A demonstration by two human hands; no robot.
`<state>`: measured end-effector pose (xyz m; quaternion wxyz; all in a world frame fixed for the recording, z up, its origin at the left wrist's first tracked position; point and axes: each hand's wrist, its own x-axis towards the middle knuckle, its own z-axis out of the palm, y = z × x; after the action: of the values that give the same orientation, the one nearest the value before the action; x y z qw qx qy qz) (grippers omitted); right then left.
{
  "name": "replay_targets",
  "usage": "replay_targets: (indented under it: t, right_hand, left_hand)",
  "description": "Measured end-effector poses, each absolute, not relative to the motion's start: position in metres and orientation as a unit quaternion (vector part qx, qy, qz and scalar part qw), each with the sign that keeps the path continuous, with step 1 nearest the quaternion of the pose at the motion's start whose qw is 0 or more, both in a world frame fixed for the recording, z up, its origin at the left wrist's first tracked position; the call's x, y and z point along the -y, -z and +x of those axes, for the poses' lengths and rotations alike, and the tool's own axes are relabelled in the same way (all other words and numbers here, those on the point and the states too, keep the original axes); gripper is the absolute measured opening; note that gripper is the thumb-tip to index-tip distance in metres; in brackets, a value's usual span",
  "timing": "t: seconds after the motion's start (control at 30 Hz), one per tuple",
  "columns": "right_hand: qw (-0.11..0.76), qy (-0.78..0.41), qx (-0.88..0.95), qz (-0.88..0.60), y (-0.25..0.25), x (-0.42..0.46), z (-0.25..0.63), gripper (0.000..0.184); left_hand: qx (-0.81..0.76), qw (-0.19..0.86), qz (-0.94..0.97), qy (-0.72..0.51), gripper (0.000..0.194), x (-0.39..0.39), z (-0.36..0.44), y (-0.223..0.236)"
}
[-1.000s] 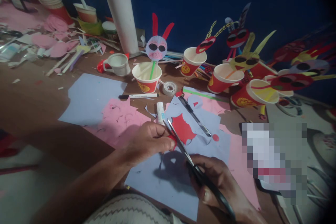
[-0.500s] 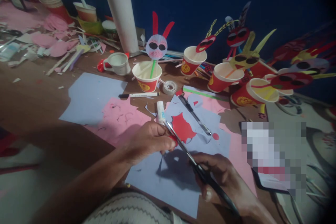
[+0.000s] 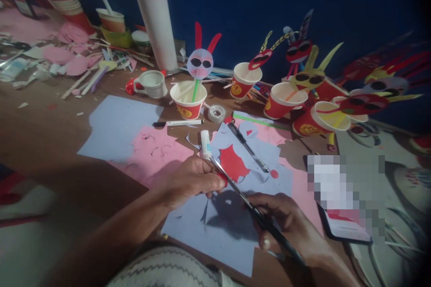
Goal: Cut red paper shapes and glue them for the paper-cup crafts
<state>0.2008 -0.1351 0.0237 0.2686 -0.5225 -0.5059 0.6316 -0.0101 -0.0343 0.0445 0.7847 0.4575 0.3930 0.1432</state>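
My left hand (image 3: pixel 191 179) pinches a small piece of red paper (image 3: pixel 222 179) between thumb and fingers. Black-handled scissors (image 3: pixel 251 208) are gripped in my right hand (image 3: pixel 286 224), their blades pointing up and left against the red piece. Both hands hover over a light blue paper sheet (image 3: pixel 232 251). Just beyond them lie a jagged red paper scrap (image 3: pixel 232 163), a white glue stick (image 3: pixel 205 143) and a black pen (image 3: pixel 248 147). A small red paper dot (image 3: pixel 274 174) rests right of the pen.
Several red paper cups with paper faces stand at the back, among them a cup with a rabbit-like face (image 3: pixel 200 63). A white mug (image 3: pixel 153 84), tape roll (image 3: pixel 216 113) and marker (image 3: pixel 178 123) lie nearer. A phone (image 3: pixel 346 226) is at right; paper scraps (image 3: pixel 77 60) litter the left.
The view has shifted slightly, so the cups and phone at the right appear a little further left. My hands keep nearly the same pose, with the scissors still at the red piece.
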Motion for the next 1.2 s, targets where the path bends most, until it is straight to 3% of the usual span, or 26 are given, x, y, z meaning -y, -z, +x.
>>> replay_targets:
  t: [0.47, 0.63, 0.87, 1.2]
  right_hand:
    - [0.284, -0.618, 0.503, -0.533, -0.019, 0.131, 0.204, 0.048]
    - [0.296, -0.498, 0.530, -0.620, -0.023, 0.124, 0.198, 0.045]
    - [0.203, -0.281, 0.658, -0.669, -0.022, 0.129, 0.193, 0.043]
    - [0.215, -0.209, 0.673, -0.676, -0.023, 0.129, 0.191, 0.033]
  left_hand:
    - [-0.406, 0.757, 0.493, -0.140, 0.017, 0.039, -0.013, -0.038]
    - [-0.404, 0.746, 0.501, -0.175, 0.026, 0.043, -0.009, -0.036]
    - [-0.383, 0.776, 0.451, -0.216, 0.022, 0.050, -0.005, -0.034]
    - [-0.372, 0.768, 0.470, -0.224, 0.027, 0.059, -0.004, -0.035]
